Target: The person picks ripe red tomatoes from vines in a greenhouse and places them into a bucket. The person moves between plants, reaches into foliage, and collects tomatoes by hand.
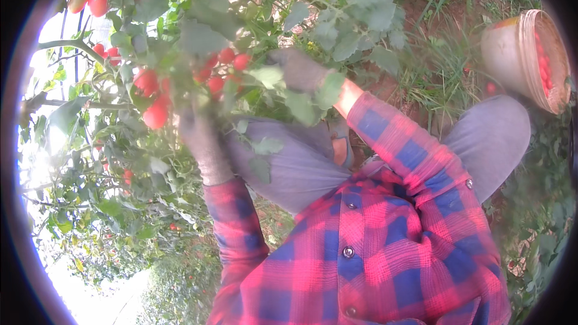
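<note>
Both hands wear dark, thin work gloves with light cuffs. My left hand is raised among the tomato plant's leaves, just right of a cluster of red tomatoes; its fingers are blurred and partly hidden. My right hand reaches into the foliage, right of another cluster of small red tomatoes. Leaves overlap its glove and wrist, and its fingertips are hidden. Whether either hand holds anything cannot be made out. More red tomatoes hang at the upper left.
A pale plastic bucket lies tilted at the right, with small red tomatoes inside. Grass and reddish soil lie beside it, with a loose tomato near its base. Bent knees in grey trousers flank the reach area; branches extend at left.
</note>
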Demonstrator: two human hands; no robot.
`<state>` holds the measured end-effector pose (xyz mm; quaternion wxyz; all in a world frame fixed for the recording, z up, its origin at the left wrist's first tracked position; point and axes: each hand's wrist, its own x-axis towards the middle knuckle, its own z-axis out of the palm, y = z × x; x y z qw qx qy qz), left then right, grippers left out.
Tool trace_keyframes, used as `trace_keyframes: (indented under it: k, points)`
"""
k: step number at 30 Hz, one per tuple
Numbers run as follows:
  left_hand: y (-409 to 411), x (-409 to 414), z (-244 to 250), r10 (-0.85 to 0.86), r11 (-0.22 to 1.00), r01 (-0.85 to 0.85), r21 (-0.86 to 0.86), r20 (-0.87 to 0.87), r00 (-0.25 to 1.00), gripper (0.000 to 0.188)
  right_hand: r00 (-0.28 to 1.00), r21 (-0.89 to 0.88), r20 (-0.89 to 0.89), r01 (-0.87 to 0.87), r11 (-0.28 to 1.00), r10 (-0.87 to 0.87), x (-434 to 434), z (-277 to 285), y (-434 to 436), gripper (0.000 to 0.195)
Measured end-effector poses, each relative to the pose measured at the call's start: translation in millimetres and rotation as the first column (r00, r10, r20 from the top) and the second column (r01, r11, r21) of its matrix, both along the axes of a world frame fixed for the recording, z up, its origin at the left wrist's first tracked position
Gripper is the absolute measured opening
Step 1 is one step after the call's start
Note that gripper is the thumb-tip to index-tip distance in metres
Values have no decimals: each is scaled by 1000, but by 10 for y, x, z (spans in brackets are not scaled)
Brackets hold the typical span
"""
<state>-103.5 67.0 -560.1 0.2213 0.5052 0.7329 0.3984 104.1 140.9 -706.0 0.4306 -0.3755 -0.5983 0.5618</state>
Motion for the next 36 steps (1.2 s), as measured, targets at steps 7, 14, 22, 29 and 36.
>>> trace_keyframes:
  k: [7, 14, 22, 29, 36]
  points:
    - [-173, -47, -94, -40, 982, 9, 188, 163, 986, 37, 936, -70, 45, -346, 936, 350, 456, 159, 92, 34]
    - [-223, -166, -147, -86, 966, 40, 255, 173, 981, 36, 851, -287, -482, -379, 880, 209, 737, 60, 76, 33]
    - [-275, -341, -153, -130, 976, 185, 113, -378, 917, 36, 948, 257, -164, -224, 940, 271, 221, 1035, -128, 38]
    - [-215, -83, 3, -231, 941, 318, 118, -461, 857, 32, 888, 365, 458, -215, 906, 26, -142, 1364, -173, 36]
    - [-226, 78, -9, -157, 981, 115, 155, 294, 943, 41, 884, 294, 445, -291, 910, 139, -145, 1319, -76, 44]
